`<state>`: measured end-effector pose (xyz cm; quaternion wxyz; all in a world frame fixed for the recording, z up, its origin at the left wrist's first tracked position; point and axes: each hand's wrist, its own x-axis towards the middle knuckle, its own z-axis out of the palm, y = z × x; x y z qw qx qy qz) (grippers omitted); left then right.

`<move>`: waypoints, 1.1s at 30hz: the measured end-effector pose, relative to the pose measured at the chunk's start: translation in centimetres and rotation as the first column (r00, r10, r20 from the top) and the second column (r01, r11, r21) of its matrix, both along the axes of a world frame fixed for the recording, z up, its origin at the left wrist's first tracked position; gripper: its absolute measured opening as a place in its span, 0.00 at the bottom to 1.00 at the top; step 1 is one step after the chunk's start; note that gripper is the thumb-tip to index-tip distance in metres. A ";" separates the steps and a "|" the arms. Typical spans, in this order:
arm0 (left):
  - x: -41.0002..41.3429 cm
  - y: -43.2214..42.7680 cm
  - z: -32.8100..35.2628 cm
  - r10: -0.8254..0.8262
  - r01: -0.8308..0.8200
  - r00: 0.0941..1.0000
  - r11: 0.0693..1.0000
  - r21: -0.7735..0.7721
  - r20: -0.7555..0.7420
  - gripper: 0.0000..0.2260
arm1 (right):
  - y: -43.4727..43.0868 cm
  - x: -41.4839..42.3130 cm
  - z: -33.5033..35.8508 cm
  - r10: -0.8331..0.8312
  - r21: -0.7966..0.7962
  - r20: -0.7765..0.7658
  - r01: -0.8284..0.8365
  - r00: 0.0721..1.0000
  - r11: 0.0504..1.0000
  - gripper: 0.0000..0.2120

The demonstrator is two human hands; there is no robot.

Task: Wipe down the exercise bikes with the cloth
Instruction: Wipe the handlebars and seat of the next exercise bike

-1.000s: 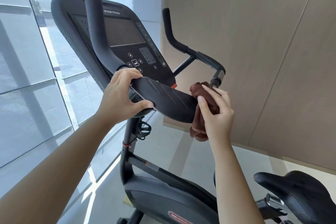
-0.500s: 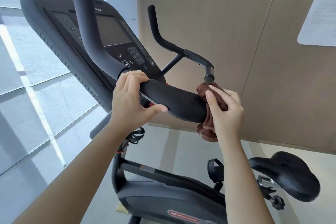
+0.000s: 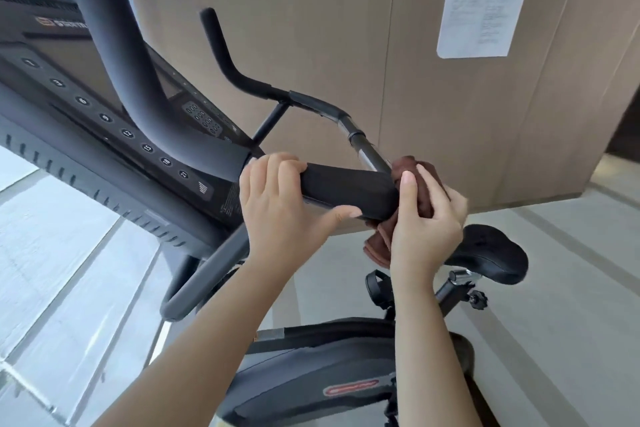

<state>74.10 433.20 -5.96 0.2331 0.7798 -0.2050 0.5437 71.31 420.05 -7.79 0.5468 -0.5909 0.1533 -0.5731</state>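
- The right hand (image 3: 426, 229) holds the brown cloth (image 3: 401, 163), with the fingers curled round it and the thumb laid up its near side. It presses the cloth on the right end of the black pad (image 3: 346, 189).
- The cloth is bunched round that end of the pad, and a fold hangs just below the hand.
- The left hand (image 3: 277, 208) grips the left part of the pad. Its fingers curl over the top and its thumb stretches along the underside, with the tip near the cloth.
- The pad belongs to the handlebar of the bike (image 3: 311, 374). A thick horn (image 3: 121, 55) rises at its left, and a thin bar (image 3: 242, 80) bends up farther off.
- The console (image 3: 86, 121) tilts at the left and shows numbered buttons.
- The saddle (image 3: 495, 253) sits right of the right hand, partly hidden behind it.
- A white sheet (image 3: 485, 3) is on the tan wall (image 3: 277, 10), far right.
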 end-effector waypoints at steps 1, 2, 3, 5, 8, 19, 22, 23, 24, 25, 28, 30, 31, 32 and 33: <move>0.0 0.1 0.2 -0.009 0.009 1.000 1.000 0.005 -0.010 0.33 | 0.7 -0.3 0.1 -0.028 -0.009 0.004 0.028 1.000 1.000 0.11; -0.1 0.2 0.3 -0.017 0.017 1.000 1.000 0.010 -0.022 0.33 | 1.3 -0.4 0.2 -0.054 -0.020 0.011 0.054 0.998 0.998 0.11; -0.2 0.3 0.5 -0.026 0.026 0.999 1.000 0.012 -0.032 0.33 | 2.0 -0.6 0.4 -0.079 -0.028 0.016 0.080 0.997 0.996 0.11; -0.4 0.6 0.8 -0.046 0.047 0.998 0.999 0.025 -0.040 0.32 | 3.1 -0.8 0.6 -0.130 -0.033 0.021 0.130 0.991 0.991 0.10; -0.4 1.3 1.3 -0.085 0.089 0.995 0.992 0.089 -0.047 0.29 | 4.7 -1.0 0.9 -0.180 -0.068 0.040 0.182 0.983 0.981 0.10; -0.8 4.0 3.1 -0.133 0.188 0.973 0.931 0.313 -0.190 0.15 | 4.2 -0.8 1.2 -0.233 -0.660 0.026 0.191 0.972 0.726 0.11; -1.1 4.3 3.0 -0.116 0.170 0.979 0.922 0.348 -0.171 0.11 | 0.6 -0.8 2.4 -0.098 -0.659 -0.144 -0.022 0.985 0.752 0.11; -1.2 4.3 2.9 -0.111 0.164 0.980 0.920 0.357 -0.164 0.11 | -0.3 -0.7 2.9 -0.022 -0.637 -0.220 -0.127 0.975 0.760 0.11; -1.3 4.4 2.8 -0.108 0.161 0.981 0.915 0.370 -0.159 0.12 | -0.9 -0.4 3.4 0.040 -0.624 -0.291 -0.222 0.956 0.749 0.12; -1.4 4.6 2.8 -0.106 0.158 0.983 0.910 0.384 -0.153 0.12 | -1.3 -0.1 4.0 0.092 -0.620 -0.346 -0.301 0.934 0.725 0.12; -1.4 5.8 2.9 -0.101 0.149 0.986 0.893 0.425 -0.133 0.13 | -2.0 0.8 6.0 0.318 -0.577 -0.402 -0.507 0.859 0.640 0.12; -1.3 6.8 3.4 -0.062 0.099 0.993 0.892 0.440 -0.098 0.14 | -1.8 1.4 7.4 0.459 -0.567 -0.390 -0.602 0.798 0.563 0.11; -1.3 7.4 3.9 -0.022 0.056 0.996 0.897 0.439 -0.081 0.15 | -1.4 1.8 8.1 0.506 -0.582 -0.383 -0.627 0.773 0.517 0.11; -1.2 8.0 4.4 0.022 0.011 0.997 0.900 0.437 -0.070 0.16 | -0.9 2.2 8.8 0.541 -0.600 -0.374 -0.641 0.753 0.478 0.11; -1.1 8.6 4.8 0.075 -0.039 0.995 0.899 0.436 -0.064 0.18 | -0.2 2.6 9.4 0.573 -0.616 -0.357 -0.647 0.738 0.449 0.11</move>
